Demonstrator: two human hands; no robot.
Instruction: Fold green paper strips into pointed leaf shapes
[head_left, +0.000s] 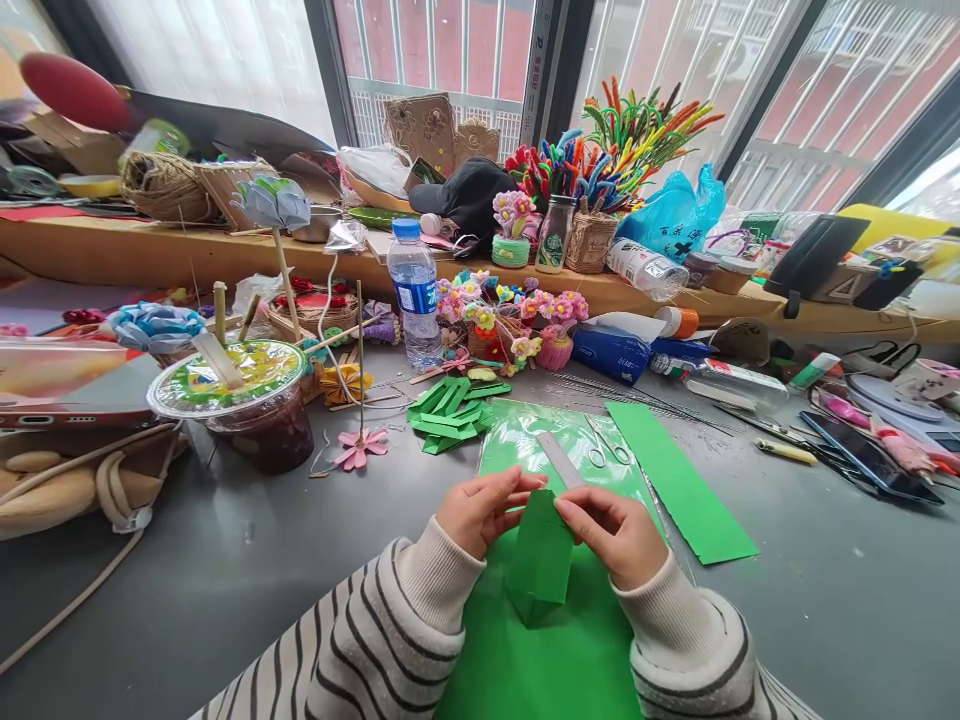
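A folded piece of green paper (541, 560) stands up between my two hands, its lower end opening into a fold. My right hand (619, 535) pinches its upper right edge between thumb and fingers. At the upper left edge, the curled fingers of my left hand (480, 510) close on the paper; some fingertips are hidden behind it. Below lies a large green sheet (540, 670). Just beyond my hands are a metal ruler (559, 458) and small scissors (606, 445) on a clear plastic sleeve (506, 430). A long green paper strip (686, 480) lies to the right.
Folded green paper strips (450, 412) are heaped ahead on the left, near a pink paper flower (360, 449). A lidded drink cup (259, 435) and a water bottle (415, 300) stand farther off. At right lies a phone (862, 455). A crowded wooden ledge (345, 258) runs behind.
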